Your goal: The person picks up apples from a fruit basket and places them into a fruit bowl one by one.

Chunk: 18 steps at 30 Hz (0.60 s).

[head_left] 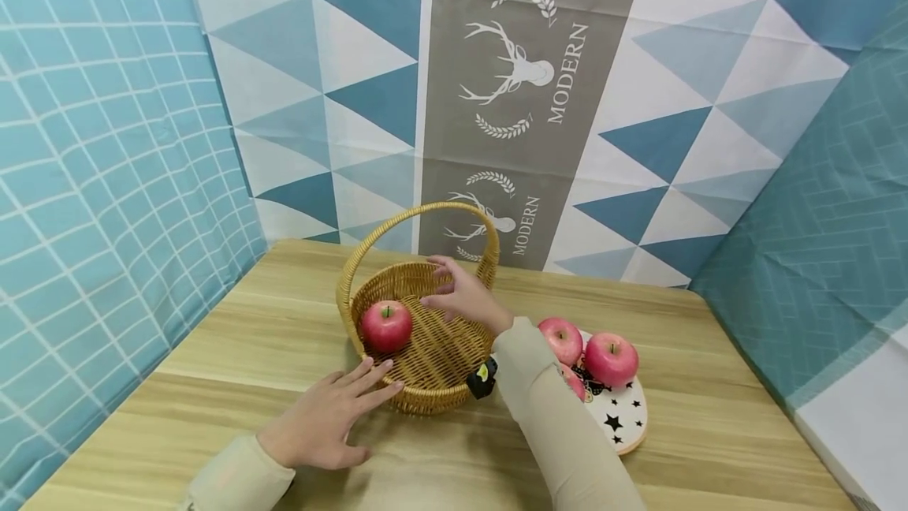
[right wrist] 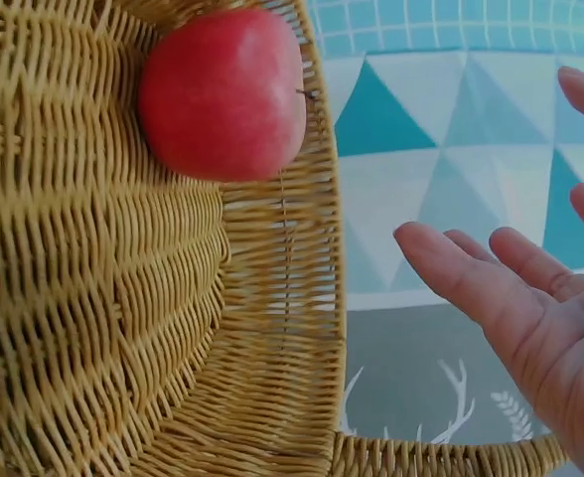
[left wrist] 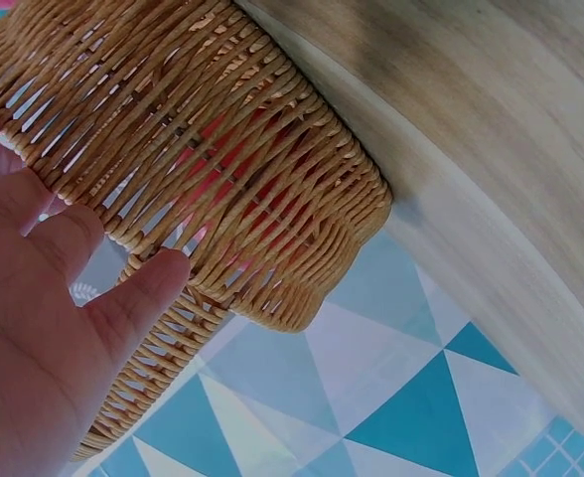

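Note:
A wicker basket [head_left: 433, 394] with a tall arched handle stands on the table, and one red apple [head_left: 386, 326] lies inside it at the left. My left hand [head_left: 333, 416] rests its spread fingertips on the basket's near left rim; in the left wrist view the fingers [left wrist: 138, 298] lie along the woven wall. Over the basket's right part, my right hand [head_left: 464, 294] hovers with parted, slightly bent fingers and nothing between them. The right wrist view shows the apple [right wrist: 222, 94] against the basket wall, apart from that hand.
Right of the basket, a white board with black stars [head_left: 627, 424] carries several apples [head_left: 612, 359], partly hidden by my right sleeve [head_left: 560, 424]. Patterned cloth walls [head_left: 525, 101] close off the back and both sides of the wooden table [head_left: 716, 416].

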Available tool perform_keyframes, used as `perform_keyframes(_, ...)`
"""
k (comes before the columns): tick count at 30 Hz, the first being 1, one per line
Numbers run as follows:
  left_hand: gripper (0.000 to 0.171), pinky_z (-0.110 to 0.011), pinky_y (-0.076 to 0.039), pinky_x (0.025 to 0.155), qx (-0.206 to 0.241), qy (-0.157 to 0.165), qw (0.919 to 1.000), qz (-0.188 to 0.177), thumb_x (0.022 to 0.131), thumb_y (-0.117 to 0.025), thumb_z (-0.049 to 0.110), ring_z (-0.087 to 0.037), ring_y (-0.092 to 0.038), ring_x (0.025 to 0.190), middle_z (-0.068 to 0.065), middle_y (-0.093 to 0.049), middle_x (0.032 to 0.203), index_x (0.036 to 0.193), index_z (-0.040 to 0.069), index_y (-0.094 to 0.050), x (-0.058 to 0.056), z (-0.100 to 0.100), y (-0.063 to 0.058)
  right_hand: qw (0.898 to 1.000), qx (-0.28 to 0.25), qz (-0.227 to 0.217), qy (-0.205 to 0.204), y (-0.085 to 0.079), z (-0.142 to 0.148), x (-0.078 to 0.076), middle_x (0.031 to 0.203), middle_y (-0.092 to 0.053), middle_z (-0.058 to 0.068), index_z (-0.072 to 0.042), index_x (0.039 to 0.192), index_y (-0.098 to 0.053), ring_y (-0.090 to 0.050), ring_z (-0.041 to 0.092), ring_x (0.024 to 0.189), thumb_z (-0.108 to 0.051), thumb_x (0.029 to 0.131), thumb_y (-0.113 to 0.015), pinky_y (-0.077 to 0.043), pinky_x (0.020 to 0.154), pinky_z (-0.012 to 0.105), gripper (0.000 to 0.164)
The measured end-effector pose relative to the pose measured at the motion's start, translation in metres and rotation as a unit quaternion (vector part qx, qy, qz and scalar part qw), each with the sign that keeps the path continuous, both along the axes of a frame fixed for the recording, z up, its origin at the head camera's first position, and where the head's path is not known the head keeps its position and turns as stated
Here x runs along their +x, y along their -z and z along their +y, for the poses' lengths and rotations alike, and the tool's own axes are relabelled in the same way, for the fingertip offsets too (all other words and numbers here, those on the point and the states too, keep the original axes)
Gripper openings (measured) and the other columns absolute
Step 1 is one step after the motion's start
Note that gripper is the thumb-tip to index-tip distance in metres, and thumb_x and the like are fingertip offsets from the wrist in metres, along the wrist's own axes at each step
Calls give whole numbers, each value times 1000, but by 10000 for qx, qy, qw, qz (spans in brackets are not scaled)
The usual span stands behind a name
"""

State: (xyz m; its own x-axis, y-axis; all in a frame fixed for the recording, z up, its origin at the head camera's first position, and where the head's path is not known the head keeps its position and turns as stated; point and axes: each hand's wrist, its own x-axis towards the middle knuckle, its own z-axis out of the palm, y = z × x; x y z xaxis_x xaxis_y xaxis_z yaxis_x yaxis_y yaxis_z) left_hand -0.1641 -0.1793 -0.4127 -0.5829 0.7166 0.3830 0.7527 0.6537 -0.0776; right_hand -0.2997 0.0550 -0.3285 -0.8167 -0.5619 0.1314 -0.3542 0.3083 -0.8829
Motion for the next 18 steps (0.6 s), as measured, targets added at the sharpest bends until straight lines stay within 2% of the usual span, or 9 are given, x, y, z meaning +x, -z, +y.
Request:
perform_keyframes(2,84,-53,-49,77,2,-14,10000,-19,62,-79,41,-41,-53,119,-19,-50,139,136,11,-54,0,0,0,9992,-133,-366,57,-2,-1,-7,137,-39,24,-9,148,-30,-56,40,111,-7,87,-67,-54,70,48,71)
perform_keyframes(4,84,-53,-49,77,17,-21,10000,-41,62,-79,41,-41,-53,119,-19,-49,139,137,12,-54,-1,0,1,9927,-540,-1075,22,-3,-2,-14,140,-36,25,-10,150,-27,-53,41,115,-6,90,-63,-53,75,52,70)
perform_keyframes(5,84,-53,-48,78,19,-26,10000,-56,62,-79,41,-41,-52,119,-18,-49,140,137,12,-54,-1,0,1,9852,-802,-1514,14,-4,-2,-18,143,-33,25,-11,150,-24,-51,42,118,-5,91,-61,-50,80,55,70)
perform_keyframes(6,84,-54,-48,78,19,-31,10000,-69,62,-79,40,-41,-52,120,-18,-48,140,137,12,-53,-1,0,1,9758,-1038,-1926,70,-4,-3,-21,145,-32,24,-12,151,-23,-49,43,120,-5,93,-58,-52,78,53,68)
perform_keyframes(9,85,-54,-48,79,17,-40,10000,-87,62,-78,41,-41,-52,120,-18,-47,141,138,12,-53,-1,0,1,9396,-1600,-3005,344,-4,-5,-28,149,-26,25,-12,152,-18,-40,45,129,-5,96,-53,-53,78,47,67)
perform_keyframes(11,85,-54,-48,79,14,-40,10000,-65,62,-78,41,-41,-52,120,-18,-47,141,137,12,-53,0,0,1,9271,-1640,-3332,515,-4,-7,-30,151,-22,26,-12,153,-16,-36,47,131,-7,96,-52,-54,79,43,67)
perform_keyframes(12,85,-53,-48,79,19,-37,10000,-57,62,-78,41,-41,-52,120,-17,-47,142,137,12,-53,0,1,1,9251,-1595,-3397,589,-4,-9,-30,151,-21,28,-10,153,-16,-36,47,131,-7,96,-53,-54,78,41,67)
perform_keyframes(14,85,-53,-48,79,41,-18,10000,-39,62,-79,41,-41,-52,120,-17,-46,143,137,11,-53,0,0,1,9206,-1535,-3532,651,-3,-13,-30,151,-16,32,-8,152,-15,-32,50,132,-7,95,-54,-48,88,46,69)
perform_keyframes(18,85,-54,-48,79,48,14,10000,-7,62,-79,41,-41,-51,121,-16,-45,144,137,11,-53,0,0,1,9118,-1486,-3717,918,-1,-21,-29,152,-10,33,-7,152,-16,-28,53,132,-8,94,-56,-39,96,51,71)
